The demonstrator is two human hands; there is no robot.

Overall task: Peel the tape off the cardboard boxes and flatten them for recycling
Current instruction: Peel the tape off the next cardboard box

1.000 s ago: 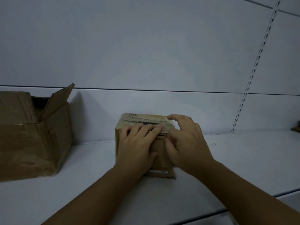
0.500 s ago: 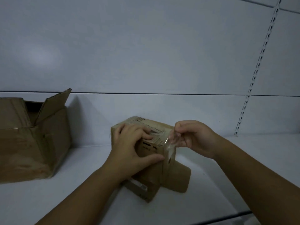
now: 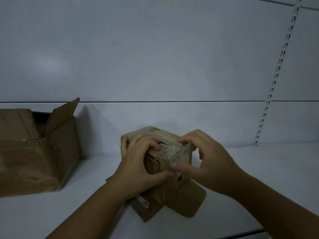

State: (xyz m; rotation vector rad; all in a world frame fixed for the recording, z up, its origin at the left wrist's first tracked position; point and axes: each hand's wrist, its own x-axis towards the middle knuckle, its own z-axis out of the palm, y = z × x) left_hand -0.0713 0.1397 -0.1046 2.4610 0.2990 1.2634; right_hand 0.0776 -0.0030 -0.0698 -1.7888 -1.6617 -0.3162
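The small cardboard box (image 3: 151, 134) stands on the white shelf (image 3: 259, 178), near the middle of the view. It is turned so that one vertical corner edge faces the camera. Its long axis runs roughly upright from the shelf. Two bottom flaps are splayed flat on the shelf toward the viewer: the right flap (image 3: 189, 200) and the left flap (image 3: 146, 207), which carries a small label.

Clear tape (image 3: 174, 150) covers the top near corner.

The left hand (image 3: 138, 163) grips the box. Its fingers (image 3: 151, 144) curl over the top left edge, and its thumb lies across the near face.

The right hand (image 3: 210, 163) arches over the top right corner, narrow. Its forefinger tip rests on the top edge and its blurred thumb on the near face, holding the taped corner between them. Whether a loose tape end is pinched cannot be told.

A large open cardboard box (image 3: 34, 152) stands well apart to the left, against the back panel (image 3: 155, 49).
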